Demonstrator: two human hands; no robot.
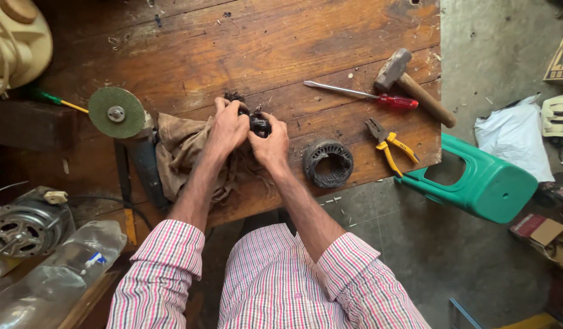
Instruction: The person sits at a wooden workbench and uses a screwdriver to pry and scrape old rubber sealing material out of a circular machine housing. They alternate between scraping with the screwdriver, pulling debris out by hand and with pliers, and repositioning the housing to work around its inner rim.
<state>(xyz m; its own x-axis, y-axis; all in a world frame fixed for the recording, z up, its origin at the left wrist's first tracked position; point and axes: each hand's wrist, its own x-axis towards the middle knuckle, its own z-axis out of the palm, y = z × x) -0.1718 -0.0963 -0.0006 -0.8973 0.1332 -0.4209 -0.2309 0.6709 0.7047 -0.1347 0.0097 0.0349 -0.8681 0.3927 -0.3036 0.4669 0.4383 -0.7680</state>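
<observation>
Both hands, left hand [228, 128] and right hand [270, 146], clamped together on a dark greasy part [259, 123] left of the stator ring [328, 162]; I judge cleaning underway, firmer grip next.

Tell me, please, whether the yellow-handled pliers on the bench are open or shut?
Open: the pliers lie with handles splayed apart.

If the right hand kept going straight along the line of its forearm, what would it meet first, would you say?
The right hand points up and slightly left across the wooden table. It already grips the dark part; past that, only bare tabletop with small debris appears, so the way looks free, though depth is uncertain.
</observation>
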